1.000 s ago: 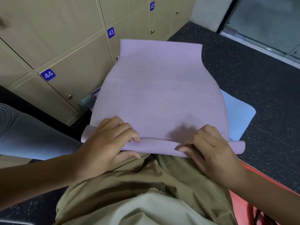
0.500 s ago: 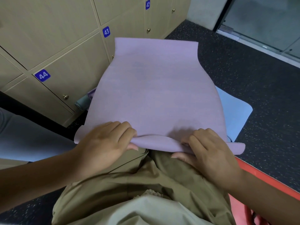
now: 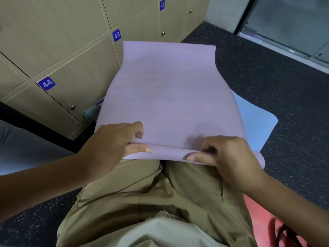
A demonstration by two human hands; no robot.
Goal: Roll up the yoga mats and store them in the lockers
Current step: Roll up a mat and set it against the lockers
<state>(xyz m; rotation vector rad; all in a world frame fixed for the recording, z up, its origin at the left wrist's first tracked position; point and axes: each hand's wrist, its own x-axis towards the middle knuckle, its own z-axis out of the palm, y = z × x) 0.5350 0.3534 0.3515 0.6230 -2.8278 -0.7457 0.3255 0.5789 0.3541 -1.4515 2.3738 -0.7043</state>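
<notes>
A lilac yoga mat (image 3: pixel 169 90) lies spread on the dark floor, running away from me toward the lockers (image 3: pixel 58 56). Its near end is curled over into a narrow roll (image 3: pixel 169 153) just above my knees. My left hand (image 3: pixel 114 141) grips the left part of that roll, thumb under the fold and fingers curled on top. My right hand (image 3: pixel 226 155) pinches the right part of the roll between thumb and curled fingers. A light blue mat (image 3: pixel 252 122) lies flat beneath the lilac one, showing at the right.
Beige locker doors numbered 44 (image 3: pixel 46 83), 43 (image 3: pixel 116 35) and 42 (image 3: pixel 162 4) stand shut at the left and back. A teal rolled mat end (image 3: pixel 89 113) lies by the locker base. A red mat (image 3: pixel 258 216) lies at lower right. A glass door (image 3: pixel 293 24) is at the far right.
Both hands have turned the near edge of the lilac mat over tighter, forming a firmer roll. The view has shifted slightly.
</notes>
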